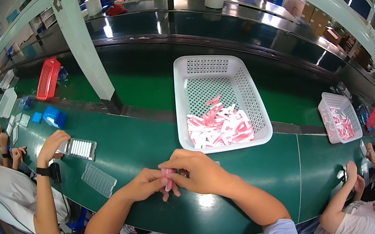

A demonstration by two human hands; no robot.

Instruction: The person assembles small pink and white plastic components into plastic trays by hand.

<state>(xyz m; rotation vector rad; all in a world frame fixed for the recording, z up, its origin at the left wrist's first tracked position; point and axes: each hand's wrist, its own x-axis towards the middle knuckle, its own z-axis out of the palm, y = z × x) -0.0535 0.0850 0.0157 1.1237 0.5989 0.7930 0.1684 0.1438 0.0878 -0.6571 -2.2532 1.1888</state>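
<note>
Over the near part of the green table, my left hand point(149, 183) and my right hand point(199, 171) meet on a small pink and white plastic piece point(167, 180). The left fingers grip it from below and the left. My right thumb and fingers pinch it from the other side, and its ends are partly covered. Just beyond my hands stands a white perforated basket point(264, 120), holding a heap of similar pink and white pieces point(220, 126).
A clear ribbed tray point(98, 180) lies left of my hands. Nearby, a co-worker's hand point(54, 141) touches a tray of white pieces point(82, 148). A red basket point(48, 78) stands farther left, a smaller white basket point(327, 117) at right. A pale post point(77, 28) rises beyond the table joint.
</note>
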